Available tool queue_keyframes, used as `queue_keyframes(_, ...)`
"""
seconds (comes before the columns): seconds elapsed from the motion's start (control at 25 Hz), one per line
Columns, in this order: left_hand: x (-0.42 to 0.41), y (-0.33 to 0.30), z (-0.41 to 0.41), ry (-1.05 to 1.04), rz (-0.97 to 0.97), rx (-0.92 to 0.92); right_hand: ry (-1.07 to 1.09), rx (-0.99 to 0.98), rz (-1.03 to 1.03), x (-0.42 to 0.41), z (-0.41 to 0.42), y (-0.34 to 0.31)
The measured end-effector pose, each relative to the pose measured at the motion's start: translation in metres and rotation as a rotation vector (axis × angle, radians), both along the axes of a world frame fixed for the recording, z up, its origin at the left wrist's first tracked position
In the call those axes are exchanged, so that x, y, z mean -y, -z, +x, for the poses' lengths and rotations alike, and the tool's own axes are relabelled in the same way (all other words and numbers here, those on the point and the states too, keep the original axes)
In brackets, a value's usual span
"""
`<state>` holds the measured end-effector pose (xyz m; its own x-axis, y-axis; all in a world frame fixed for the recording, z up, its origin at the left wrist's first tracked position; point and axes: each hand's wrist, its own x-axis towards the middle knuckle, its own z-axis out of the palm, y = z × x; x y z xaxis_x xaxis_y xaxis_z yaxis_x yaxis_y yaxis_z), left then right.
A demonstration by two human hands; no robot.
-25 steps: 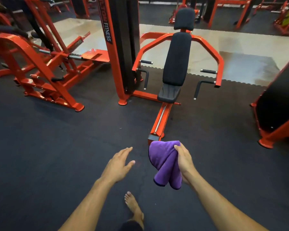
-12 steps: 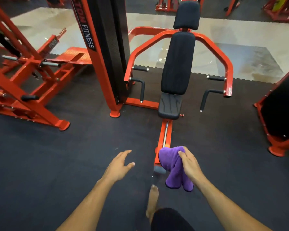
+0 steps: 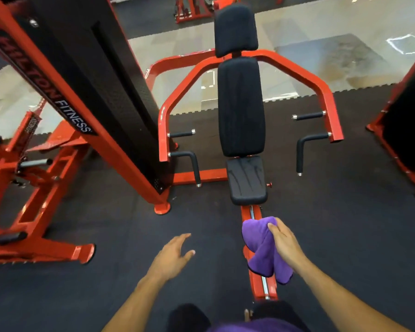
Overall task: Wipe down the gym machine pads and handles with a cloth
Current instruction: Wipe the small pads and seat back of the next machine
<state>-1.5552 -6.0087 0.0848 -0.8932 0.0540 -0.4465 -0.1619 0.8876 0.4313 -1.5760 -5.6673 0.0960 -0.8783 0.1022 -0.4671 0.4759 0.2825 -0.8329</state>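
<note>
The purple cloth (image 3: 264, 250) hangs bunched up in the right hand (image 3: 284, 245), above the red floor rail (image 3: 261, 287) at the front of the gym machine. The fingers curl around the top of the cloth and pinch it, so most of it droops down, ready to wipe. The left hand (image 3: 171, 256) holds nothing. Its fingers are straight and a little spread, maybe for balance or to reach out.

Just ahead is the black seat pad (image 3: 247, 180), with the long back pad (image 3: 241, 109) and the head pad (image 3: 235, 29) above it. Black handles (image 3: 306, 147) stick out on both sides. The cloth touches none of them yet, so I think the wiping has not started.

Compared with a second ago, the machine looks much bigger and closer. The person has walked up to it, and the hands look about the same.
</note>
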Motion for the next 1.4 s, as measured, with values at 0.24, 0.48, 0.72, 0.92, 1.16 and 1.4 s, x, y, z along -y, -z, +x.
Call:
queue_keyframes(0.24, 0.007, 0.031, -0.14, 0.408, -0.044, 0.024, 0.283, 0.086, 0.007, 0.04, -0.093, 0.032)
queue_keyframes(0.48, 0.059, 0.037, -0.318, 0.787, -0.178, -0.036, 0.544, 0.138, 0.073, 0.092, -0.181, 0.047)
queue_keyframes(0.72, 0.015, 0.034, -0.45, 1.137, -0.316, -0.079, 0.599, 0.079, 0.147, 0.123, -0.241, 0.06)
queue_keyframes(0.92, -0.071, 0.016, -0.566, 1.494, -0.54, -0.33, 0.604, 0.06, 0.38, 0.118, -0.305, 0.119)
queue_keyframes(1.16, -0.188, -0.007, -0.763, 1.813, -0.967, -0.834, 0.361, 0.119, 0.625, 0.084, -0.416, 0.175)
queue_keyframes(1.4, -0.206, 0.012, -0.839, 2.01, -0.979, -1.102, -0.02, 0.303, 0.877, 0.053, -0.509, 0.247)
